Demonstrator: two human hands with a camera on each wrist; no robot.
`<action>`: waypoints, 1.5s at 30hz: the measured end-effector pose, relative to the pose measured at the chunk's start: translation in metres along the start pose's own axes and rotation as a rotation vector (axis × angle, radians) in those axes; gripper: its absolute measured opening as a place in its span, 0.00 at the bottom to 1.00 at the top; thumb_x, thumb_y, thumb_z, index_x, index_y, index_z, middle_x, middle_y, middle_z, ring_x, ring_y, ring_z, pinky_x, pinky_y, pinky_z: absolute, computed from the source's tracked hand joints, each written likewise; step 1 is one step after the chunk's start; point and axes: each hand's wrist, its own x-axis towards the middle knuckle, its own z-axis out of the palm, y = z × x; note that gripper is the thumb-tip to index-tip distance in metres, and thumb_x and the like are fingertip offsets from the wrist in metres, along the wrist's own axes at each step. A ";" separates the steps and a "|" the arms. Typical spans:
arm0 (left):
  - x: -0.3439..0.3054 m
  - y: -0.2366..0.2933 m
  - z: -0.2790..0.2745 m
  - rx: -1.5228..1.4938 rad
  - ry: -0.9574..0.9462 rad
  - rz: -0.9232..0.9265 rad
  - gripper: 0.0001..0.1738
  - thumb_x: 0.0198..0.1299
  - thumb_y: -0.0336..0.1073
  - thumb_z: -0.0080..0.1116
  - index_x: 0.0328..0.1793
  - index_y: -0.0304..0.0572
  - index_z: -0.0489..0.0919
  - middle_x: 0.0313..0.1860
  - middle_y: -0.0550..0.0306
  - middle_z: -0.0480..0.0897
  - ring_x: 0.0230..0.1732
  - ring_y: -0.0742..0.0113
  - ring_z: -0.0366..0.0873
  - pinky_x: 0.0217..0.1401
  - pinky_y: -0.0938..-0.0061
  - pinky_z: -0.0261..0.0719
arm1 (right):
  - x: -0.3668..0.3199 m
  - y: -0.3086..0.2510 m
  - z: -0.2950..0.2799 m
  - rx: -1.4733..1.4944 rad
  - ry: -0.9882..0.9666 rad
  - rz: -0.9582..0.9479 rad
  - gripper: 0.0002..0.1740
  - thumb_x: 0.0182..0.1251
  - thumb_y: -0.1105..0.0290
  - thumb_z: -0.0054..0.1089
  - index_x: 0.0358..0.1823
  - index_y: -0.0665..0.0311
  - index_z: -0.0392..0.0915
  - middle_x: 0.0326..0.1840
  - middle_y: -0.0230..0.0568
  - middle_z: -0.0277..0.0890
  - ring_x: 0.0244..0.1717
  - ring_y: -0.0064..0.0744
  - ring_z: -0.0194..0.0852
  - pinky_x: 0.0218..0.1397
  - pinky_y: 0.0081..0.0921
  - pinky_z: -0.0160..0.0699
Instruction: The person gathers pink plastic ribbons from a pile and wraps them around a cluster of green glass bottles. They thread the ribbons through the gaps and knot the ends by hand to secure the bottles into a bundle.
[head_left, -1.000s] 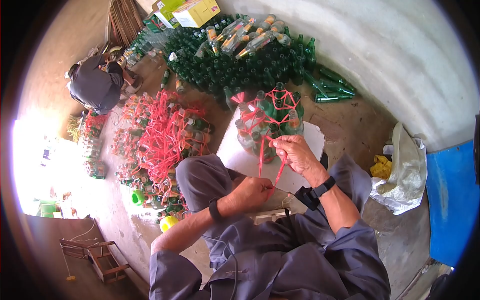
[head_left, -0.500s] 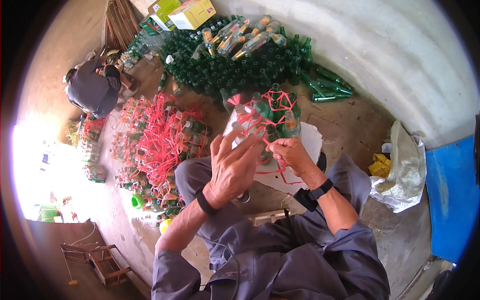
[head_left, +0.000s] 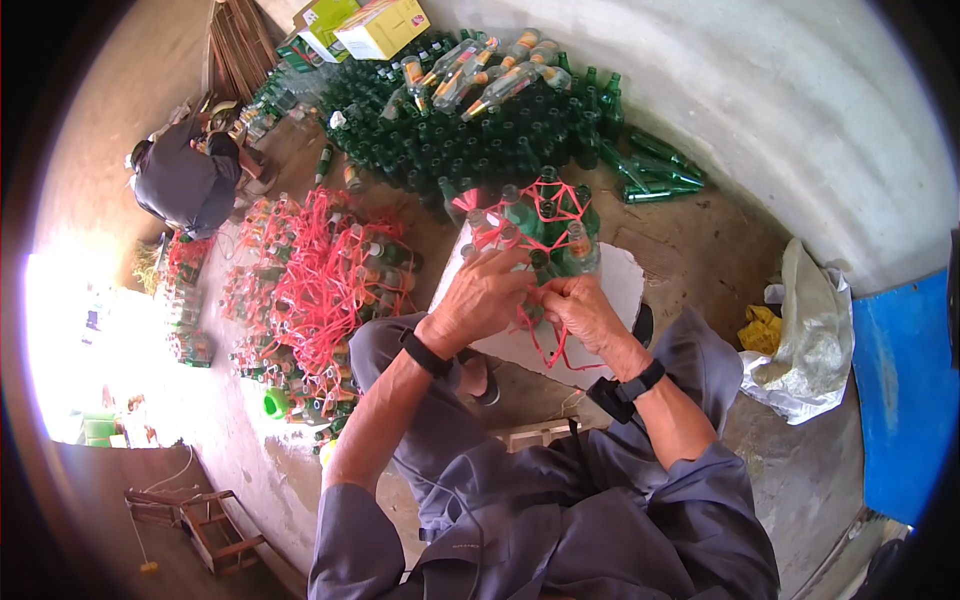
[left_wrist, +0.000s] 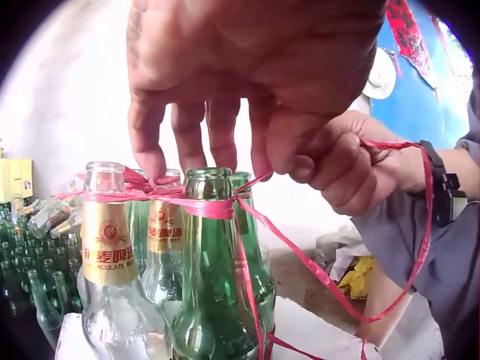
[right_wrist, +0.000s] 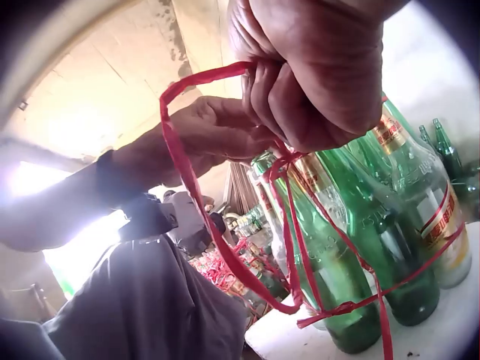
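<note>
Several green and clear beer bottles (left_wrist: 206,277) stand bunched upright on a white board (head_left: 610,290), with red plastic twine (left_wrist: 210,208) wound round their necks. My right hand (head_left: 582,310) grips the twine beside the nearest neck, its fingers curled, and a loose loop (right_wrist: 195,195) hangs from it. Over the bottle tops, my left hand (head_left: 482,298) meets the right. Its thumb and forefinger pinch a strand by the near green neck, as the left wrist view shows, while the other fingers (left_wrist: 189,135) reach down behind the necks.
Many green bottles (head_left: 450,140) stand massed along the wall, with clear ones lying on top. On the left are bottles bundled in red twine (head_left: 320,290). Another person (head_left: 190,180) crouches beyond them. A white sack (head_left: 800,350) lies at right; a wooden frame (head_left: 215,530) lies lower left.
My left hand let go of the twine below the bottles, rose with fingers spread, then came over the bottle tops to the right hand. The right hand kept its grip; the twine now hangs loosely.
</note>
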 end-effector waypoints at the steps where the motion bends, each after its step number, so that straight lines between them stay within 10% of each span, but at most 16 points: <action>1: -0.001 -0.003 0.004 -0.020 0.007 -0.014 0.12 0.50 0.29 0.64 0.44 0.43 0.85 0.49 0.54 0.83 0.55 0.53 0.80 0.56 0.59 0.74 | 0.002 0.003 0.002 0.010 -0.006 -0.030 0.09 0.68 0.71 0.62 0.38 0.71 0.83 0.23 0.25 0.72 0.22 0.12 0.61 0.23 0.16 0.55; 15: -0.010 -0.018 0.029 0.093 0.104 0.028 0.11 0.52 0.27 0.65 0.42 0.47 0.86 0.41 0.60 0.87 0.43 0.63 0.83 0.51 0.66 0.73 | -0.010 0.011 -0.014 -0.055 0.012 0.002 0.10 0.69 0.69 0.61 0.37 0.70 0.83 0.21 0.22 0.67 0.21 0.11 0.57 0.22 0.16 0.54; 38: -0.014 -0.012 0.039 -0.012 0.206 -0.093 0.10 0.55 0.29 0.67 0.44 0.40 0.82 0.39 0.56 0.86 0.41 0.57 0.82 0.49 0.63 0.74 | -0.014 0.010 -0.011 0.234 -0.041 0.135 0.09 0.73 0.69 0.60 0.40 0.69 0.81 0.23 0.22 0.68 0.23 0.11 0.59 0.24 0.13 0.55; 45: -0.015 -0.015 0.048 -0.007 0.255 -0.105 0.10 0.56 0.25 0.62 0.45 0.38 0.81 0.35 0.51 0.85 0.38 0.51 0.82 0.48 0.62 0.75 | -0.017 0.005 -0.011 -0.105 -0.031 0.010 0.09 0.72 0.69 0.60 0.40 0.69 0.83 0.24 0.26 0.73 0.23 0.14 0.63 0.27 0.16 0.61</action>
